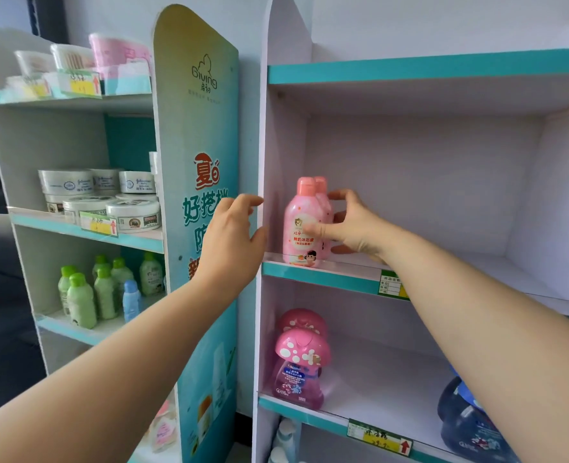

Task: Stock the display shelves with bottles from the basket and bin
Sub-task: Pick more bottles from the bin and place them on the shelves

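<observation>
1. Head view, middle shelf (320, 277): two pink bottles (301, 225) stand upright at its left front corner, one right behind the other. They are glossy plastic with rounded shoulders, pink flip caps and a printed label.
2. The right hand (350, 225) grips the pair from the right. Its thumb lies across the front label and its fingers curl round the rear bottle.
3. The left hand (233, 235) hovers just left of the bottles, in front of the white side panel (259, 162). Its fingers are loosely curled and hold nothing.
4. Lower shelf (376, 379): two translucent pink mushroom-capped bottles (301, 362) stand at the left edge, and one dark blue bottle (470, 419) at the right edge.
5. Left unit: six green-capped bottles (79, 299), one pale blue bottle (131, 299) and at least six white round jars (133, 215).
</observation>
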`<state>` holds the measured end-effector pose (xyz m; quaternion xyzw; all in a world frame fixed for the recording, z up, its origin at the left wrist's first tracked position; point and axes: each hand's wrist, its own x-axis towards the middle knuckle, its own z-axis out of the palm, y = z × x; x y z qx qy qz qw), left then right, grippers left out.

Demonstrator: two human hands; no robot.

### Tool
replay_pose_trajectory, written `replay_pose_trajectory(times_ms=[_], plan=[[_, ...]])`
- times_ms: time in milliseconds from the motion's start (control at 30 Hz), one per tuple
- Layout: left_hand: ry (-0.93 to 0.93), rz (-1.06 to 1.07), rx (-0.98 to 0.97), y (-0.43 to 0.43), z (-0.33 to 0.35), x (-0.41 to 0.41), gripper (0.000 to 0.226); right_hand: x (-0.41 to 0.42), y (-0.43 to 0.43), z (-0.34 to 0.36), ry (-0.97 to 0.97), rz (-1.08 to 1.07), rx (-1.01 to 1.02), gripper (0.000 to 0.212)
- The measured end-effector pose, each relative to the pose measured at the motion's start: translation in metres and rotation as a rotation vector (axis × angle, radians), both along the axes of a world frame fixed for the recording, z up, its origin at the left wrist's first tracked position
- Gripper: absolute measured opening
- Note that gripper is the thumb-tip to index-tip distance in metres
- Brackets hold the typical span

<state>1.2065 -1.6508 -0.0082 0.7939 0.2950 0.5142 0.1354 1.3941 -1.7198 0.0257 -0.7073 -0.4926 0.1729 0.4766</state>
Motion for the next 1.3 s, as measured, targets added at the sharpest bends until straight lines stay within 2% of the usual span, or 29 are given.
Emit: replay_pose_trajectory(times_ms=[233, 400, 500, 633, 833, 967, 1033, 1100, 1133, 1233, 1300], plan=[[0.02, -0.02, -0.075, 0.005, -0.022, -0.015, 0.048, -0.005, 0.011, -0.001, 0.124, 0.059, 0.01, 0.098], [0.043, -0.019, -0.083, 0.003, -0.026, -0.018, 0.048, -0.012, 0.02, -0.004, 0.082, 0.082, 0.018, 0.087], [0.06, -0.024, -0.083, 0.0, -0.028, -0.019, 0.048, -0.012, 0.019, -0.003, 0.076, 0.07, 0.014, 0.087], [0.064, -0.028, -0.08, -0.002, -0.027, -0.02, 0.049, -0.017, 0.013, -0.006, 0.004, -0.02, -0.035, 0.09], [0.08, -0.027, -0.085, -0.006, -0.026, -0.02, 0.049, -0.025, 0.012, -0.011, -0.2, -0.115, -0.059, 0.062], [0.09, -0.021, -0.081, -0.006, -0.025, -0.023, 0.049, -0.036, 0.011, -0.009, -0.271, -0.165, -0.083, 0.063], [0.102, -0.011, -0.075, -0.006, -0.027, -0.027, 0.049, -0.044, 0.004, -0.007, -0.363, -0.219, -0.103, 0.072], [0.113, -0.004, -0.064, -0.007, -0.029, -0.033, 0.049, -0.052, -0.009, -0.007, -0.492, -0.315, -0.011, 0.085], [0.122, 0.003, -0.062, -0.007, -0.033, -0.039, 0.05, -0.06, -0.016, -0.012, -0.546, -0.343, 0.078, 0.083], [0.189, 0.029, -0.042, -0.005, -0.053, -0.062, 0.051, -0.091, -0.038, -0.042, -0.68, -0.313, 0.385, 0.058], [0.261, 0.043, -0.042, -0.002, -0.081, -0.081, 0.052, -0.113, -0.044, -0.081, -0.699, -0.204, 0.468, 0.05]])
